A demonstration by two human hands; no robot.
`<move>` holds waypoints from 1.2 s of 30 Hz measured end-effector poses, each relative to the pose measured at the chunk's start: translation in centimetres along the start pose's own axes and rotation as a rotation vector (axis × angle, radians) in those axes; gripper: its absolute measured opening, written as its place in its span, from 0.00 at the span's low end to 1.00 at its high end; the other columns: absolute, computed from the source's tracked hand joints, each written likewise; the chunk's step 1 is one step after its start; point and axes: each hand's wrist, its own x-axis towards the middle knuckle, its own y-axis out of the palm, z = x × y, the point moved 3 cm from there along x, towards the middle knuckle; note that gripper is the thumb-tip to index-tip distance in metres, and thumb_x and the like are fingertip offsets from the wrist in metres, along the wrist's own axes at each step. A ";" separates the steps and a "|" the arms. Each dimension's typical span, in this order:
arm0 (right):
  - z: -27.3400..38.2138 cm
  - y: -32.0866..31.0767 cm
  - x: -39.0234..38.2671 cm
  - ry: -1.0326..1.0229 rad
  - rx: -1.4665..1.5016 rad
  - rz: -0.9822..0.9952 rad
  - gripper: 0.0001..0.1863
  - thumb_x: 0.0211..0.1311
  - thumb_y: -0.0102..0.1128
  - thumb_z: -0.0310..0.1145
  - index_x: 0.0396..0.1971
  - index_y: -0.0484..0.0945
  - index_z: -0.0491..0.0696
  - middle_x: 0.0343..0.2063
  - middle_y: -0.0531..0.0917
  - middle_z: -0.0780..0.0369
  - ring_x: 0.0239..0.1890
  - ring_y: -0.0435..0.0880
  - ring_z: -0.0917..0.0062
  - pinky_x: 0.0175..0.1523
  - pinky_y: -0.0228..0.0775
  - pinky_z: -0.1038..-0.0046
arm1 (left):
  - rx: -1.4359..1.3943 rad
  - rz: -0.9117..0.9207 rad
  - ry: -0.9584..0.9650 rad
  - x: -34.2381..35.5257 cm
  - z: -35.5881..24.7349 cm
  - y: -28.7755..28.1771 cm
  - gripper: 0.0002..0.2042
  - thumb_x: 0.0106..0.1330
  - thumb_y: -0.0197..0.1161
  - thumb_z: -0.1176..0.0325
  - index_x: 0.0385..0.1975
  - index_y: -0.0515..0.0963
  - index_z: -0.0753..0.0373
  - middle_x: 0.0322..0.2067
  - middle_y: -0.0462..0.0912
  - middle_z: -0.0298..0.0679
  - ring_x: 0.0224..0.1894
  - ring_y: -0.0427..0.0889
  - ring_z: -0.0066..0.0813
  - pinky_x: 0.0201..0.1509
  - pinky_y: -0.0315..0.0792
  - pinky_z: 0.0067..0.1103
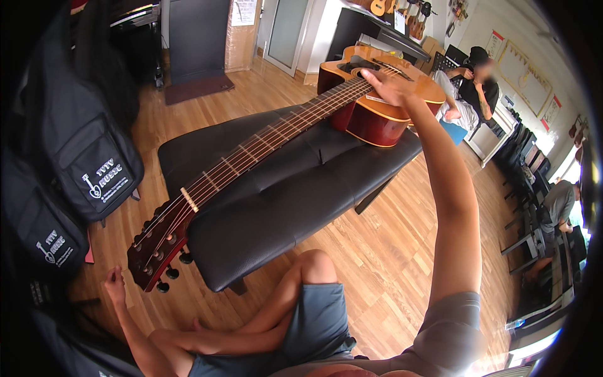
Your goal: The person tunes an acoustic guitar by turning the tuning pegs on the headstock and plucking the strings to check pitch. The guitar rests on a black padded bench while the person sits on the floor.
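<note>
An acoustic guitar [427, 89] with an orange top and red-brown sides lies face up on a black padded bench [289, 201], its neck angled toward the lower left. My right hand [392, 88] rests over the strings beside the soundhole, thumb or finger extended. My left hand [115, 284] is raised just left of the dark headstock [151, 261], its fingertips drawn together; anything between them is too small to make out. My bare legs are crossed below the bench.
Black padded bags [88, 138] stand along the left. A dark mat [195, 94] lies behind the bench. A seated person [487, 94] is beyond the guitar, another person [556, 207] at the far right among dark chairs. Keyboards and hanging instruments fill the back.
</note>
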 end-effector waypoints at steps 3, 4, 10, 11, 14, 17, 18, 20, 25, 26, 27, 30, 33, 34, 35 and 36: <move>0.6 1.5 -0.4 -0.058 -0.056 -0.049 0.50 0.73 0.28 0.73 0.73 0.65 0.42 0.72 0.67 0.48 0.75 0.63 0.55 0.79 0.51 0.61 | -0.061 -0.010 0.024 0.3 -0.1 -0.6 0.14 0.75 0.65 0.58 0.38 0.85 0.64 0.21 0.73 0.25 0.23 0.68 0.13 0.25 0.62 0.16; 0.8 2.1 -0.6 -0.095 -0.089 -0.075 0.51 0.73 0.29 0.74 0.73 0.65 0.42 0.73 0.66 0.47 0.76 0.62 0.55 0.80 0.51 0.61 | -0.096 0.011 0.024 0.6 0.1 -0.1 0.14 0.75 0.65 0.58 0.38 0.86 0.64 0.21 0.74 0.25 0.23 0.69 0.13 0.25 0.63 0.16; 5.4 2.0 -5.1 -0.110 -0.146 0.001 0.52 0.73 0.31 0.73 0.75 0.58 0.39 0.77 0.58 0.48 0.81 0.51 0.58 0.83 0.41 0.62 | -0.077 -0.050 0.065 0.5 -1.2 1.0 0.16 0.72 0.68 0.57 0.36 0.86 0.67 0.21 0.79 0.30 0.22 0.72 0.14 0.25 0.67 0.18; 7.0 2.1 -5.5 -0.143 -0.154 0.023 0.53 0.73 0.31 0.73 0.75 0.57 0.38 0.77 0.58 0.48 0.81 0.50 0.58 0.83 0.41 0.62 | -0.094 -0.057 0.056 0.2 -1.1 0.5 0.16 0.72 0.69 0.57 0.36 0.86 0.67 0.21 0.79 0.30 0.22 0.72 0.14 0.25 0.67 0.18; 11.0 2.7 -7.4 -0.248 -0.118 0.027 0.51 0.73 0.38 0.71 0.75 0.57 0.37 0.76 0.59 0.47 0.81 0.51 0.56 0.83 0.42 0.59 | -0.118 -0.046 0.033 -0.5 -1.7 0.0 0.15 0.72 0.68 0.58 0.36 0.86 0.67 0.21 0.79 0.30 0.22 0.72 0.14 0.26 0.67 0.18; 15.5 4.0 -9.8 -0.494 -0.125 0.007 0.47 0.74 0.48 0.64 0.74 0.58 0.38 0.75 0.61 0.47 0.80 0.52 0.55 0.82 0.44 0.59 | -0.105 -0.070 0.054 -1.0 -2.1 -0.5 0.14 0.73 0.68 0.60 0.35 0.86 0.67 0.20 0.79 0.29 0.23 0.73 0.14 0.27 0.67 0.19; 17.0 4.1 -10.3 -0.578 -0.082 -0.012 0.43 0.74 0.52 0.59 0.74 0.60 0.40 0.74 0.62 0.47 0.79 0.55 0.54 0.82 0.46 0.58 | -0.102 -0.072 0.066 -0.8 -1.9 -1.0 0.14 0.73 0.68 0.60 0.35 0.86 0.68 0.20 0.79 0.29 0.23 0.73 0.15 0.27 0.68 0.19; 16.4 4.0 -9.5 -0.595 0.001 0.007 0.36 0.75 0.54 0.54 0.72 0.66 0.45 0.73 0.65 0.48 0.78 0.58 0.53 0.81 0.48 0.58 | -0.054 -0.072 0.107 -1.2 -3.9 0.1 0.14 0.73 0.68 0.60 0.35 0.86 0.68 0.20 0.79 0.29 0.24 0.73 0.16 0.28 0.69 0.20; 8.0 3.2 -4.0 -0.313 0.088 -0.032 0.36 0.80 0.35 0.61 0.68 0.72 0.46 0.70 0.72 0.52 0.75 0.65 0.59 0.80 0.50 0.64 | -0.151 0.020 0.089 -3.9 -11.7 2.6 0.16 0.73 0.68 0.56 0.34 0.85 0.66 0.21 0.78 0.28 0.25 0.73 0.15 0.31 0.68 0.19; 5.2 3.0 -3.0 -0.262 0.115 -0.048 0.37 0.80 0.34 0.62 0.69 0.72 0.46 0.69 0.74 0.52 0.74 0.67 0.59 0.79 0.52 0.66 | -0.207 0.074 0.070 -4.3 -13.6 3.1 0.16 0.73 0.68 0.55 0.34 0.85 0.65 0.21 0.79 0.27 0.26 0.74 0.14 0.32 0.69 0.19; 4.8 2.8 -2.5 -0.202 0.169 -0.062 0.39 0.79 0.33 0.64 0.70 0.72 0.47 0.69 0.73 0.52 0.73 0.68 0.60 0.78 0.52 0.67 | -0.249 0.104 0.062 -4.4 -14.3 2.7 0.16 0.73 0.68 0.55 0.35 0.86 0.64 0.23 0.80 0.28 0.28 0.75 0.14 0.35 0.71 0.18; 2.7 2.5 -0.8 -0.067 0.198 -0.101 0.45 0.76 0.32 0.69 0.66 0.75 0.42 0.67 0.75 0.49 0.74 0.68 0.58 0.78 0.53 0.65 | -0.542 0.188 0.026 -4.4 -19.0 3.3 0.16 0.74 0.66 0.54 0.40 0.86 0.63 0.31 0.84 0.31 0.35 0.80 0.16 0.43 0.75 0.18; 3.8 2.7 0.0 -0.053 0.171 -0.093 0.45 0.76 0.36 0.69 0.65 0.76 0.41 0.66 0.76 0.48 0.72 0.70 0.57 0.77 0.54 0.65 | -0.613 0.325 0.139 -3.8 -24.8 2.4 0.17 0.75 0.64 0.55 0.46 0.84 0.64 0.36 0.85 0.34 0.39 0.82 0.19 0.47 0.77 0.20; 3.2 3.1 0.5 -0.072 0.150 -0.107 0.45 0.76 0.37 0.69 0.65 0.76 0.41 0.66 0.76 0.48 0.72 0.70 0.57 0.77 0.55 0.65 | -0.643 0.369 0.162 -3.9 -27.2 2.7 0.17 0.76 0.64 0.55 0.47 0.84 0.65 0.37 0.86 0.35 0.39 0.82 0.20 0.48 0.77 0.21; 3.1 3.6 0.6 -0.074 0.139 -0.159 0.44 0.76 0.40 0.68 0.65 0.76 0.40 0.66 0.76 0.47 0.72 0.71 0.57 0.76 0.56 0.66 | -0.677 0.434 0.198 -4.3 -29.1 3.1 0.16 0.76 0.64 0.56 0.47 0.84 0.64 0.38 0.86 0.35 0.39 0.83 0.20 0.49 0.77 0.21; 2.8 3.9 0.6 -0.070 0.148 -0.181 0.44 0.76 0.40 0.68 0.64 0.76 0.40 0.66 0.76 0.47 0.72 0.71 0.57 0.76 0.57 0.66 | -0.714 0.499 0.237 -4.7 -30.9 3.5 0.16 0.76 0.64 0.56 0.47 0.85 0.64 0.38 0.87 0.35 0.40 0.83 0.20 0.49 0.77 0.21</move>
